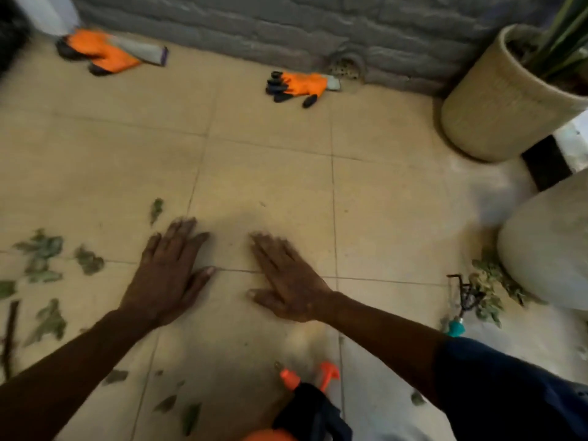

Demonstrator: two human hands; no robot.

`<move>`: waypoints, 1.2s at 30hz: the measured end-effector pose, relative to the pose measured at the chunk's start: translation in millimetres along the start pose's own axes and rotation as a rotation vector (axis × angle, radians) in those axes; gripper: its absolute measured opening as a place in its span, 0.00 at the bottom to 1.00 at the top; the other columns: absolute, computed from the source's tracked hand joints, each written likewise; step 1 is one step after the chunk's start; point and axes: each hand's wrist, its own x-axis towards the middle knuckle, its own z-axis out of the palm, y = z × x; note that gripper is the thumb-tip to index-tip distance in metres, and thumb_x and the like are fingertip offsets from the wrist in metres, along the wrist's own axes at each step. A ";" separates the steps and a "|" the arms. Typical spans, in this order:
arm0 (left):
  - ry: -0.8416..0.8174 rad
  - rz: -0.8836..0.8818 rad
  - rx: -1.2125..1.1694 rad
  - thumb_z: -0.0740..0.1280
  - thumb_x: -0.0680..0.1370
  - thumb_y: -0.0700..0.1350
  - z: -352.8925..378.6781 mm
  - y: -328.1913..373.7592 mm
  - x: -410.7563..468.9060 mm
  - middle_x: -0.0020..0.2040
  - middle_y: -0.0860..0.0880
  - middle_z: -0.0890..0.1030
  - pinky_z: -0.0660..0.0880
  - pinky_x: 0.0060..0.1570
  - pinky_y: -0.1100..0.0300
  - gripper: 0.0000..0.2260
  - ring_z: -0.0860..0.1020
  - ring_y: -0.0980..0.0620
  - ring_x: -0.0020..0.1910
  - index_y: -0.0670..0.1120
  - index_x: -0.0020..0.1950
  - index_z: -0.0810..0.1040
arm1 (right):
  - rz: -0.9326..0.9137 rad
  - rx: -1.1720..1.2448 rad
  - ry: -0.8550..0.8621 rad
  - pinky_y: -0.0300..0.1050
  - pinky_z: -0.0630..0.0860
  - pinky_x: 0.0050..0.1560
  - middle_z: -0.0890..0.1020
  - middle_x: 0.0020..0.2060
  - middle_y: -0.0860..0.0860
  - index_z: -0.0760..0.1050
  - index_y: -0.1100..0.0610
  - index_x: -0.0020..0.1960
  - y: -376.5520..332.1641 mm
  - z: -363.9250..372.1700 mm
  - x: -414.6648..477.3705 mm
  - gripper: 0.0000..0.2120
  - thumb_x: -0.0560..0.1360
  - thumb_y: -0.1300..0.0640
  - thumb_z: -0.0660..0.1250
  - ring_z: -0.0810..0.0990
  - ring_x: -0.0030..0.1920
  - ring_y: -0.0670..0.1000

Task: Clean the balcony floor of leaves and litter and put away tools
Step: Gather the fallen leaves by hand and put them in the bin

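My left hand point(171, 272) and my right hand point(286, 281) are stretched out side by side over the beige tiled floor point(270, 173), fingers straight, palms down, holding nothing. Green leaves point(41, 259) lie scattered on the tiles to the left, with more leaves point(490, 288) at the right beside a pale pot. One orange and black glove point(299, 85) lies by the grey wall, and a second orange glove point(101, 52) lies at the far left. A small hand tool with a teal handle point(461, 307) rests among the right-hand leaves.
A woven planter point(496, 106) with a green plant stands at the back right, and a pale round pot point(547, 249) sits at the right edge. A drain grate point(346, 66) sits at the wall's foot. An orange-nozzled spray bottle point(305, 389) is near the bottom. A stick point(9, 335) lies at the left.
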 end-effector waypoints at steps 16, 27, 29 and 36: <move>0.137 -0.210 -0.112 0.50 0.84 0.64 -21.4 -34.6 -57.2 0.84 0.44 0.58 0.52 0.80 0.36 0.28 0.51 0.45 0.84 0.49 0.77 0.69 | 0.223 0.047 0.024 0.62 0.43 0.81 0.41 0.83 0.59 0.39 0.61 0.84 -23.8 -2.6 84.1 0.44 0.81 0.31 0.46 0.38 0.83 0.57; 0.216 -0.081 -0.103 0.57 0.83 0.57 -30.4 -43.6 -80.1 0.80 0.41 0.65 0.62 0.75 0.35 0.23 0.61 0.39 0.81 0.45 0.71 0.76 | 0.647 0.041 0.255 0.67 0.50 0.80 0.46 0.84 0.58 0.45 0.59 0.84 29.7 -10.4 -68.5 0.48 0.79 0.26 0.47 0.42 0.84 0.57; 0.204 -0.114 -0.112 0.57 0.83 0.57 -29.2 -49.7 -87.3 0.80 0.41 0.65 0.61 0.75 0.35 0.24 0.61 0.39 0.81 0.45 0.71 0.76 | 0.741 -0.017 0.190 0.66 0.50 0.80 0.44 0.84 0.59 0.43 0.61 0.84 42.6 -9.4 -87.7 0.50 0.78 0.24 0.43 0.40 0.83 0.57; 0.143 -0.160 -0.130 0.55 0.83 0.61 -20.7 -49.9 -104.0 0.81 0.44 0.64 0.62 0.75 0.36 0.25 0.60 0.41 0.82 0.48 0.72 0.76 | 0.456 -0.037 0.089 0.63 0.38 0.81 0.37 0.83 0.58 0.37 0.59 0.84 -90.6 30.7 21.9 0.44 0.82 0.28 0.43 0.33 0.82 0.58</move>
